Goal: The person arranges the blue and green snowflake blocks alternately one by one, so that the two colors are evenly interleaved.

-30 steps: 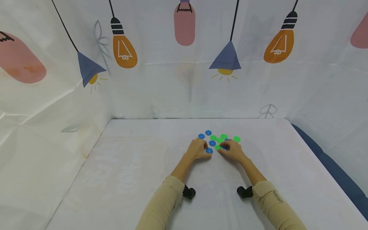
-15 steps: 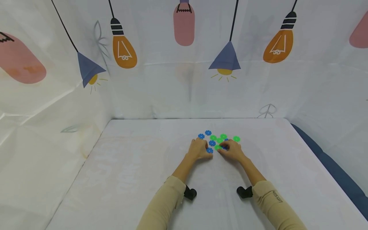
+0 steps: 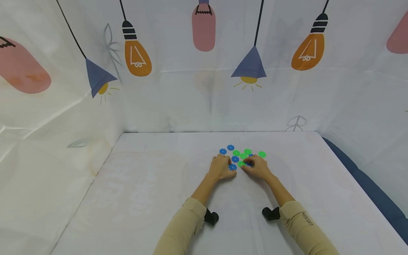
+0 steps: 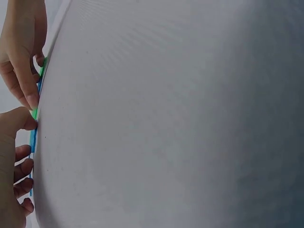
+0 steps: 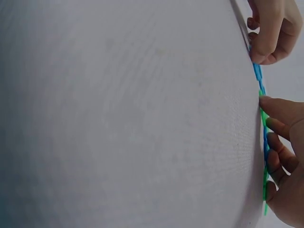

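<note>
Discs point(image 3: 243, 156), blue and green, on tabletop point(image 3: 143, 198)

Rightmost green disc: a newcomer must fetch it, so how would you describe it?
On the white table, find the right hand. Just beyond it lies a green disc. It sits apart from the other discs, at their far right.

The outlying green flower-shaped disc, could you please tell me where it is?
In the head view, the green flower-shaped disc lies on the white table, to the right of the other green discs, just beyond the right hand.
</note>
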Tool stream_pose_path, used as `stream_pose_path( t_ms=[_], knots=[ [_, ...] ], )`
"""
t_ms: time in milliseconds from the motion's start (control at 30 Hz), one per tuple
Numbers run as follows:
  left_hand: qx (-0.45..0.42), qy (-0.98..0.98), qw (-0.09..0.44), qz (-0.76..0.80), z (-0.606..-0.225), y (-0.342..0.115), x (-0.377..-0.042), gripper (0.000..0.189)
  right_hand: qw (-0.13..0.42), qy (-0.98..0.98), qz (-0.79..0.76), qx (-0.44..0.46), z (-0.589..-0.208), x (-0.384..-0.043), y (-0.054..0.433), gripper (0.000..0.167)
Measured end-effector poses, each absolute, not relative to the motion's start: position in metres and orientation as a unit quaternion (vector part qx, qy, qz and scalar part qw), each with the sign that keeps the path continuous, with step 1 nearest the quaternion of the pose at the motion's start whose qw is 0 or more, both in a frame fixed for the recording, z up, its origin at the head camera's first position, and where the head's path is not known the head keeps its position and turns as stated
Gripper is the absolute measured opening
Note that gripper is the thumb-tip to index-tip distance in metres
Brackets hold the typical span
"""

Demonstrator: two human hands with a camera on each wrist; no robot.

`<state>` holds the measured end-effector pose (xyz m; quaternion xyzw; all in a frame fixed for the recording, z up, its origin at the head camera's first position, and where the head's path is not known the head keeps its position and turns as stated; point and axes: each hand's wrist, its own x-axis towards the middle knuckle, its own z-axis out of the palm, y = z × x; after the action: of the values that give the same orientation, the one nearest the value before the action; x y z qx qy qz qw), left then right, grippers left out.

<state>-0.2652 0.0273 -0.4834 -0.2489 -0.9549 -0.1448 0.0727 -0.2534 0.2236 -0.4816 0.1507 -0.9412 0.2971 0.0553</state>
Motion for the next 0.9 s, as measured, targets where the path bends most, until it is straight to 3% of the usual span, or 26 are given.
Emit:
stream_pose_path(
  t_ms=[900],
  knots=[
    [-0.254, -0.952, 0.064, -0.156, -0.4831, 0.0277, -0.2684, 0.032, 0.056, -0.941, 0.300, 0.149, -0.4829, -0.2530, 0.2233, 0.030]
  ],
)
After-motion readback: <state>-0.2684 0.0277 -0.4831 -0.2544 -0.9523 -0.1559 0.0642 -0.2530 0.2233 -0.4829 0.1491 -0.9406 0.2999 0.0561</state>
